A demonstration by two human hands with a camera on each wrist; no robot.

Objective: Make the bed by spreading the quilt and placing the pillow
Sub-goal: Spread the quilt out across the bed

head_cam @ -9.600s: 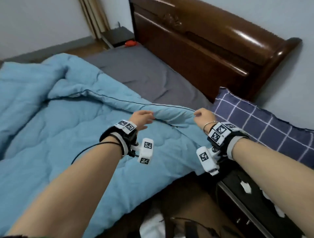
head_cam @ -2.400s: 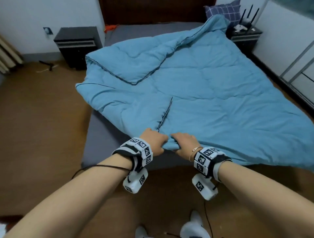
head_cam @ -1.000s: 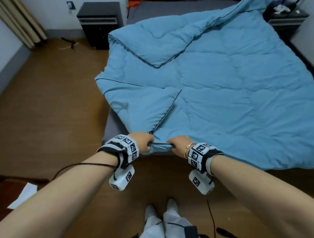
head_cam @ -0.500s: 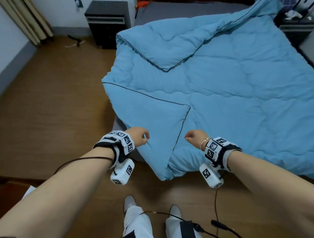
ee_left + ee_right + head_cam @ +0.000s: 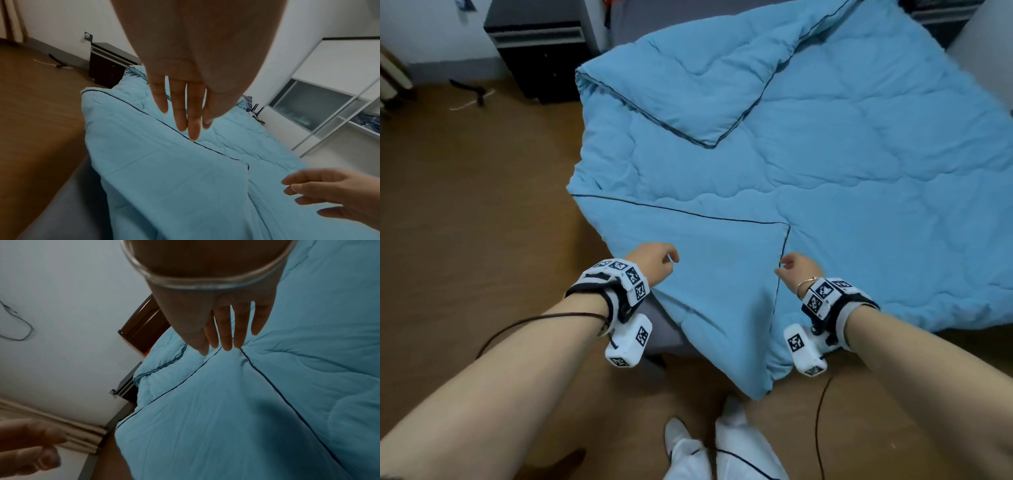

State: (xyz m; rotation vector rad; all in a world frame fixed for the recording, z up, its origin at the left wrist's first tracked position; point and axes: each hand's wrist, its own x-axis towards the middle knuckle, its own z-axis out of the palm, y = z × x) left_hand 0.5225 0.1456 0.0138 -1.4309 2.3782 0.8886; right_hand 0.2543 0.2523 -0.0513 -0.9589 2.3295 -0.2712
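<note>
Both hands hover empty, fingers loose and slightly apart: left hand [image 5: 654, 262], right hand [image 5: 796, 270]. The blue quilt [image 5: 808, 164] covers the bed, two corners folded over, its far edge cut off; only a sliver of pillow [image 5: 246, 99] shows

Dim, even indoor light; wrist views dark, grainy, bent at the edges, nearest skin blurred

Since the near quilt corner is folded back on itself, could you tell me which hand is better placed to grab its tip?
Probably the right hand: it hovers open beside the folded quilt corner's tip, nearer than the left hand.
</note>
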